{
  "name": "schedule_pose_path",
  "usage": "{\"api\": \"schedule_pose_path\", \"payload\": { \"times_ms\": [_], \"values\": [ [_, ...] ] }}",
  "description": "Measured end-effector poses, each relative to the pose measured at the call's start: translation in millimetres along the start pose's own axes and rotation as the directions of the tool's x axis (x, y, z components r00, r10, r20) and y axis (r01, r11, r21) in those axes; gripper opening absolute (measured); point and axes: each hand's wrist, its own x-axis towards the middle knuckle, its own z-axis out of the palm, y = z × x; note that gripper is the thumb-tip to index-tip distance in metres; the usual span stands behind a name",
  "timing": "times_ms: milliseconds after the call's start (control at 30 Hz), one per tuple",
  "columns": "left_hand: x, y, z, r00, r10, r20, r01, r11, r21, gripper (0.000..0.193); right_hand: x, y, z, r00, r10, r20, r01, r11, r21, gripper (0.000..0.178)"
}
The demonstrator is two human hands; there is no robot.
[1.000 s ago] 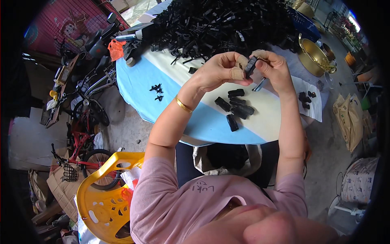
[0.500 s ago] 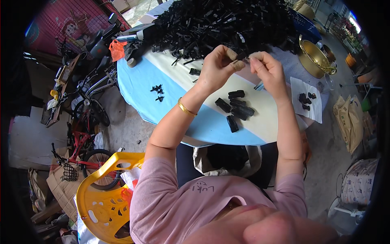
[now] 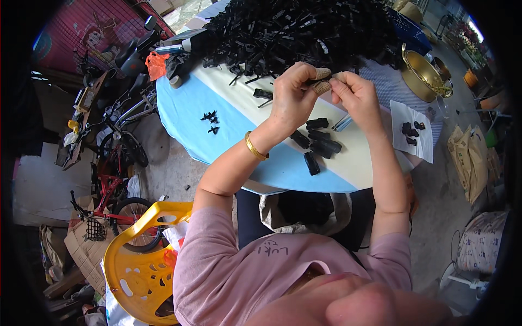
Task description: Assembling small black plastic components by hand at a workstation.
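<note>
My left hand (image 3: pixel 293 98), a gold bangle on its wrist and tan coverings on its thumb and forefinger tips, is closed on a small dark piece, mostly hidden by the fingers. Thumb and finger of my right hand (image 3: pixel 356 98) pinch together right beside those tips; what they hold is too small to make out. Beyond both hands rises a large heap of black strips (image 3: pixel 293 38). Below them, on the striped tablecloth (image 3: pixel 190 108), lie several black bundles (image 3: pixel 325 148). Another black bundle (image 3: pixel 262 93) rests left of my left wrist. Thin metallic sticks (image 3: pixel 342 123) lie under my right wrist.
Small black bits (image 3: pixel 211 121) lie on the blue stripe at left. White paper (image 3: pixel 402 117) with dark lumps is at right, near a brass pot (image 3: pixel 417 73). A yellow plastic chair (image 3: pixel 128 261) stands at lower left, with bicycles (image 3: pixel 117 190) beyond. An open bag (image 3: pixel 266 214) is at my lap.
My hands have come closer together, the right moving slightly left and its fingers now meeting the left fingertips. The thin metallic sticks show more beside my right wrist.
</note>
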Motion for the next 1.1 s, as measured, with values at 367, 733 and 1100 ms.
{"api": "schedule_pose_path", "payload": {
  "times_ms": [367, 733, 1100],
  "values": [
    [6.1, -6.3, -4.9, 0.865, -0.239, 0.441, 0.118, 0.952, 0.284, 0.032, 29.1, 55.0, -49.7, 0.975, 0.131, -0.181, -0.190, 0.913, -0.361, 0.029],
    [2.7, -24.3, -6.6, 0.789, -0.298, 0.537, 0.356, 0.934, -0.004, 0.039, 38.5, 73.6, -34.5, 0.948, 0.230, -0.220, -0.318, 0.694, -0.646, 0.022],
    [24.3, -26.0, -28.5, 0.818, -0.277, 0.504, 0.563, 0.564, -0.604, 0.056, 8.6, 11.6, 2.1, 0.950, -0.281, 0.138, 0.311, 0.906, -0.288, 0.014]
  ]
}}
